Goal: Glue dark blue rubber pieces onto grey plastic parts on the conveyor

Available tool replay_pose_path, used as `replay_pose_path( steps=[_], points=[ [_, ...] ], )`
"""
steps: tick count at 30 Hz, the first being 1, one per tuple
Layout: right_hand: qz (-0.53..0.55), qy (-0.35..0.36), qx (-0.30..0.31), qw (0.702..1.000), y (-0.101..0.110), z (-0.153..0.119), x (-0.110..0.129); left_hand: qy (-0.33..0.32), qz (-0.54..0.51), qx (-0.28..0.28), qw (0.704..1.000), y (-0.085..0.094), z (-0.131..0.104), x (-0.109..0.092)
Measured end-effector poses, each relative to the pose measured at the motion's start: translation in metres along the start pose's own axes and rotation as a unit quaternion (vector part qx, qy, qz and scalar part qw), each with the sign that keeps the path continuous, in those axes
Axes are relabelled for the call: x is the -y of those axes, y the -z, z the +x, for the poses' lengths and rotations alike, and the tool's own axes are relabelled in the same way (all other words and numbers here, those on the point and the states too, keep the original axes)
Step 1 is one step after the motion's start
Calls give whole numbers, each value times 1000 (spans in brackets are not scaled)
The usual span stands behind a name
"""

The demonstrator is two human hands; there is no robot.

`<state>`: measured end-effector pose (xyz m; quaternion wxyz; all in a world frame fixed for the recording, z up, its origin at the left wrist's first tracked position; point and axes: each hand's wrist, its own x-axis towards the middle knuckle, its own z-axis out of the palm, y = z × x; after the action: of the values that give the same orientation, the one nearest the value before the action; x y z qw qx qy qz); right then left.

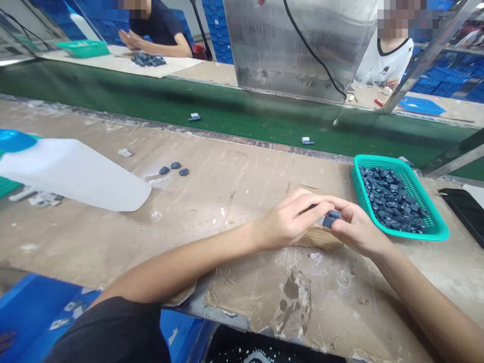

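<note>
My left hand (289,222) and my right hand (355,227) meet above the brown work surface, right of the middle. Between their fingers is a small dark blue-grey part (328,221) with a pale bit at its left side. Fingers of both hands are closed round it, and they cover some of it. Just right of my right hand stands a green basket (438,229) full of small dark parts (393,199). Three dark pieces (175,165) lie on the surface at the left.
A white bottle with a blue cap (94,174) lies at the left. Behind the table (212,191) runs a green belt (249,126) with two small parts on it. Two people sit beyond. A black phone (467,212) lies at the far right, a blue bin (34,307) below left.
</note>
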<state>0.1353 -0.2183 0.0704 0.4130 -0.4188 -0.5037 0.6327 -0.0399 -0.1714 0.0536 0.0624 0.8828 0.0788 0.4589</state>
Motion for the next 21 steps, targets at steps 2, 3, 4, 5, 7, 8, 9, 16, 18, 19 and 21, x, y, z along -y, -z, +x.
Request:
replay_pose_path(
  steps=[2,3,4,5,7,8,9,16,18,19,21],
  points=[
    [33,-3,11,999,-1,-1,-2,0,-9,-20,1000,-2,1,-5],
    [44,-7,10,999,-2,-2,-2,2,-11,-25,1000,-3,2,-7],
    [50,-10,6,999,-2,-4,-2,3,-12,-28,1000,-4,2,-8],
    [53,-11,4,999,-2,-5,-2,1,-10,-28,1000,-4,4,-9],
    [49,-7,8,999,-2,-8,-1,-14,-8,-23,1000,-2,7,-10],
    [43,0,11,999,-1,-9,0,-24,-9,-20,999,0,10,-10],
    [35,9,15,999,-1,-11,1,-33,-11,-18,999,2,13,-11],
    [-43,27,-39,998,21,-7,18,-31,46,34,998,-15,45,0],
    [-101,32,-68,992,50,-4,26,15,56,123,991,-33,60,30],
    [-141,41,-95,985,69,-3,31,50,53,172,982,-41,67,51],
    [-259,66,-190,945,109,-4,35,244,91,211,942,-53,80,101]
  ],
)
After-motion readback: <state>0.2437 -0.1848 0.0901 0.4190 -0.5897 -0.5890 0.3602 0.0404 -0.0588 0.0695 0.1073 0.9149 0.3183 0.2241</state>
